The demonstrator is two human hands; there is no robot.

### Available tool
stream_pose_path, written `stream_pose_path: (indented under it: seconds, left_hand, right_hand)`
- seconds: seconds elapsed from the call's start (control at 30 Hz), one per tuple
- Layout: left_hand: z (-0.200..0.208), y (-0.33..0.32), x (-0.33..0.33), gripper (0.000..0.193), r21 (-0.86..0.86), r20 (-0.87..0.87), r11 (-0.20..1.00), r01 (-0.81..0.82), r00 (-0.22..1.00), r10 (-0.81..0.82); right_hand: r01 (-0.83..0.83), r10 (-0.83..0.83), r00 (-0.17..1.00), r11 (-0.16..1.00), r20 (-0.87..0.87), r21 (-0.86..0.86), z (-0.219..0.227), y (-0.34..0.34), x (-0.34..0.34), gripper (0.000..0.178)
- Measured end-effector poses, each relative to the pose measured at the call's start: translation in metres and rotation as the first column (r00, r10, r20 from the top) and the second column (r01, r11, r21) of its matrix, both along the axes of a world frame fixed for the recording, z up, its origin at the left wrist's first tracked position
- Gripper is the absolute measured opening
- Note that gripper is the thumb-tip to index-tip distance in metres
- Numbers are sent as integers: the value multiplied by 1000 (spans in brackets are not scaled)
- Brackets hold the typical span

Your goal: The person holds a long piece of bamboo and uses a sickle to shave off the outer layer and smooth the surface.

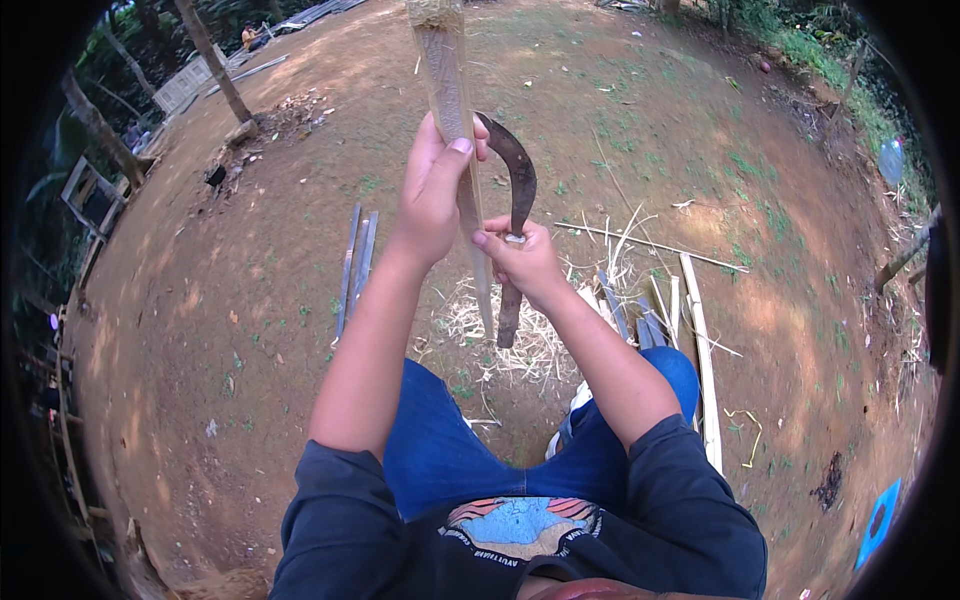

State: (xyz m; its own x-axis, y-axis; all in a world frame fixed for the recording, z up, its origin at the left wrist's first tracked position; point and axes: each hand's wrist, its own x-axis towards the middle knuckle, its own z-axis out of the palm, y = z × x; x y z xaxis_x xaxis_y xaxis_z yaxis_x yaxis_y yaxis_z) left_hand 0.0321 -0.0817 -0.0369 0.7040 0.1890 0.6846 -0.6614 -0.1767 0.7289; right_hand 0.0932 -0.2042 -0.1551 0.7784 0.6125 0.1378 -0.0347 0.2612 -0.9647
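My left hand [430, 195] is closed around a long, tapering strip of pale wood or bamboo [448, 85], its thumb pressed along the front face. The strip runs from the top of the picture down to a narrow end over the shavings. In my right hand [527, 264] is a sickle [522, 180] with a dark curved blade and a brown wooden handle. The handle points down, and the blade curves up toward the fingers of my left hand. My right thumb lies against or very close to the strip's edge; which of the two I cannot tell.
Curled pale shavings [535, 350] lie on the dirt ground below my hands. Flat dark strips [357, 265] lie to the left; more strips and a long pale slat [701, 350] lie by my right knee. Tree trunks [213, 60] stand far left, with a person [252, 38] beyond.
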Motion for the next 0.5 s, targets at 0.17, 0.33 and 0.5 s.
stream_pose_path:
  seconds: [0.17, 0.33, 0.5]
  left_hand:
    - [1, -3, 4, 21, -27, 13, 1000, 5, 1000, -5]
    - [-1, -7, 6, 26, -20, 1, 1000, -3, 1000, 3]
    - [-3, -5, 1, 28, -13, -11, 1000, -13, 1000, 13]
  right_hand:
    - [38, -32, 995, 997, 89, -72, -15, -9, 5, 33]
    - [-11, 26, 995, 988, 96, -153, -22, -16, 10, 35]
    - [22, -8, 996, 988, 88, -151, -33, -13, 7, 26]
